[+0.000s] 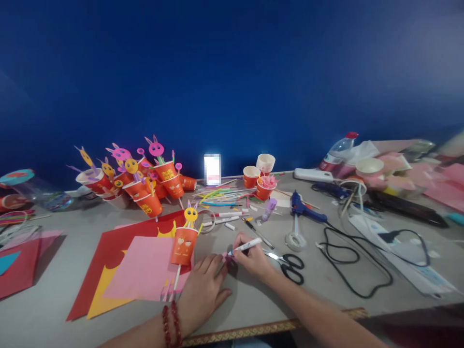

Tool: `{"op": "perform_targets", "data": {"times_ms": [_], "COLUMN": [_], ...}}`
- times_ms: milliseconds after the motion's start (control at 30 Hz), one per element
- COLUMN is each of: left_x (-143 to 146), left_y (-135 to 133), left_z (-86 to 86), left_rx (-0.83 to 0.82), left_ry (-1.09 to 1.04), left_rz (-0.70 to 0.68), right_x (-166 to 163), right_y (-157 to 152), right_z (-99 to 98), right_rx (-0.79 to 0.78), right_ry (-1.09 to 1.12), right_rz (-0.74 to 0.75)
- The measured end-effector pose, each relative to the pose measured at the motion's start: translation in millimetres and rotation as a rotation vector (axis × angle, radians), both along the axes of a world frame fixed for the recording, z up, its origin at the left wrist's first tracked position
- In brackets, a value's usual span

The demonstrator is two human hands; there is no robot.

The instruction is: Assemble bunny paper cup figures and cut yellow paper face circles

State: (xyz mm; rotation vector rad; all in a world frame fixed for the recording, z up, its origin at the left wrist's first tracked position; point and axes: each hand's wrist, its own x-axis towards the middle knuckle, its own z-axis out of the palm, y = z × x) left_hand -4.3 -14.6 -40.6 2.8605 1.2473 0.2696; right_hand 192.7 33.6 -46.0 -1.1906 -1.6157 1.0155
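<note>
My right hand (pixel 249 258) is closed around a white marker (pixel 250 244), its tip against a small pink paper piece (pixel 226 257) on the table. My left hand (pixel 205 287) lies flat with thumb apart, its fingertips at the piece's left edge. Details of the piece are partly hidden by the fingers. Left of that hand, a red paper cup (pixel 184 246) on a white stick carries a yellow bunny face (pixel 190 215). It lies over a pink sheet (pixel 139 266). Black-handled scissors (pixel 290 266) rest just right of my right hand.
Decorated red cups (pixel 147 203) cluster at the back left. Behind my hands lie a marker cap (pixel 229 226), a craft knife (pixel 257 231), a glue stick (pixel 268 209) and tape (pixel 295 240). A blue glue gun (pixel 306 210) trails a black cord (pixel 357 280) across the right.
</note>
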Motion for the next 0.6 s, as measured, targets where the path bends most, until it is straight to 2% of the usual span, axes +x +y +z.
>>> {"op": "perform_targets", "data": {"times_ms": [267, 600], "left_x": [-4.0, -7.8], "left_y": [-0.3, 2.2], "left_z": [-1.7, 2.9], "left_rx": [-0.040, -0.108], "left_ry": [-0.052, -0.088], "left_rz": [-0.003, -0.013], "right_x": [-1.5, -1.5], "right_y": [-0.6, -1.1], "right_z": [-0.5, -2.5], "right_rx": [-0.037, -0.038], "right_ry": [0.002, -0.149], "right_rz": [0.023, 0.046]}}
